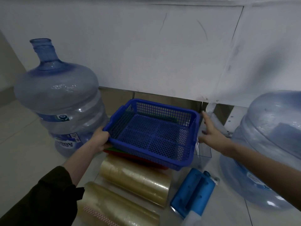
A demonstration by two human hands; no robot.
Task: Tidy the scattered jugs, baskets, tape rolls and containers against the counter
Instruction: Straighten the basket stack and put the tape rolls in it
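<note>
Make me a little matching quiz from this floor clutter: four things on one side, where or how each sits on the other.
Things:
1. blue basket
2. upright jug
3. tape rolls
4. blue container

States:
A. lying flat, right of the tape
B. standing at the far left
C. gripped at its rim by the left hand
D. lying side by side just in front of the basket

Pairs: 1-C, 2-B, 3-D, 4-A

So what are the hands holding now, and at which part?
The left hand grips the blue basket by its left rim. The right hand is open, fingers straight, and holds nothing.
</note>
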